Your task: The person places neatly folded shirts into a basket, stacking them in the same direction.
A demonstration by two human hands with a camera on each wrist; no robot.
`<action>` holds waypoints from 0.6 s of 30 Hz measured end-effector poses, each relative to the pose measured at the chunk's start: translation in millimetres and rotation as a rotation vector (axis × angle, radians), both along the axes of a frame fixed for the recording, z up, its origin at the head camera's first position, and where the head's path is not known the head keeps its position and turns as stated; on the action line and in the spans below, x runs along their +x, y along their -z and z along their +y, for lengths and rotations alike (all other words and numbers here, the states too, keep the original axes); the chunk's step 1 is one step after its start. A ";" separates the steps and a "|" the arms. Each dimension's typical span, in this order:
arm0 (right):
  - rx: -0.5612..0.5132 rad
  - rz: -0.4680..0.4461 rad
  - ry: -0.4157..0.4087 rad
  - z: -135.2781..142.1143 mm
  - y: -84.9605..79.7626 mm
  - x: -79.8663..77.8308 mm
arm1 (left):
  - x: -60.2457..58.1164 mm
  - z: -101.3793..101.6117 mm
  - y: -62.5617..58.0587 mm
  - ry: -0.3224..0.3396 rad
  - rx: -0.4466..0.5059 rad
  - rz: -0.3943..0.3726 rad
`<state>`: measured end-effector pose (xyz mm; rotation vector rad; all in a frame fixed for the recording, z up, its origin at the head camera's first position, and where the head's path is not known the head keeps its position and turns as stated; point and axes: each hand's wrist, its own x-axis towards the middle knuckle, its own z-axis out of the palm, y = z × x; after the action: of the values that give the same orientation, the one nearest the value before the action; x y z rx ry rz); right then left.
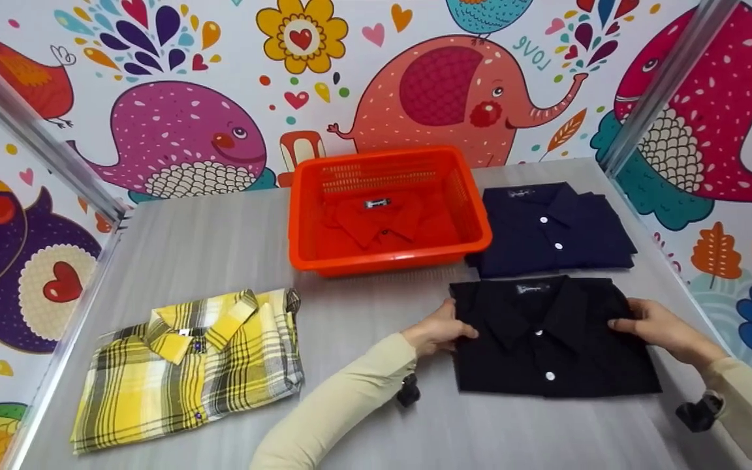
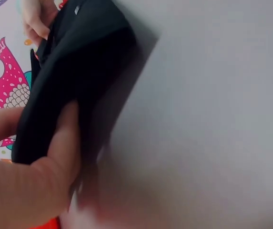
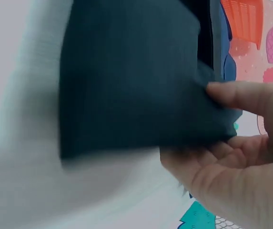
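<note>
A folded black shirt with white buttons is held between both hands at the right front of the table. My left hand pinches its left side edge, thumb on top and fingers underneath. On the opposite edge, my right hand grips the cloth the same way. In the left wrist view the shirt tilts up off the tabletop at the thumb. The right wrist view shows the shirt with fingers tucked below it. Just behind lies a folded navy shirt.
An orange basket stands at the back middle with a folded red shirt inside. A folded yellow plaid shirt lies at the left front. Metal posts and printed walls border the grey table.
</note>
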<state>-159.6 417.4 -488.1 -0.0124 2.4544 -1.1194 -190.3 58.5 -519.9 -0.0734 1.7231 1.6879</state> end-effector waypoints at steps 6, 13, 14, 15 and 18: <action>-0.098 -0.027 -0.073 -8.5 -4.8 3.1 | -3.3 -24.8 -4.0 0.067 -0.069 0.065; -0.184 -0.038 -0.127 -22.8 -9.1 3.4 | -0.8 -47.1 -8.3 0.070 -0.042 0.100; -0.192 -0.034 -0.136 -24.8 -9.9 3.6 | -0.5 -49.8 -8.7 0.072 -0.045 0.119; -0.196 -0.033 -0.143 -27.0 -10.5 3.7 | -0.4 -52.7 -9.0 0.079 -0.051 0.135; -0.184 -0.013 -0.176 -35.4 -12.3 3.1 | -0.6 -62.5 -11.1 0.097 -0.093 0.179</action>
<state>-156.5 381.9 -475.8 -0.2704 2.2804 -1.2559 -190.9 -4.0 -508.8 0.1203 1.9047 1.5835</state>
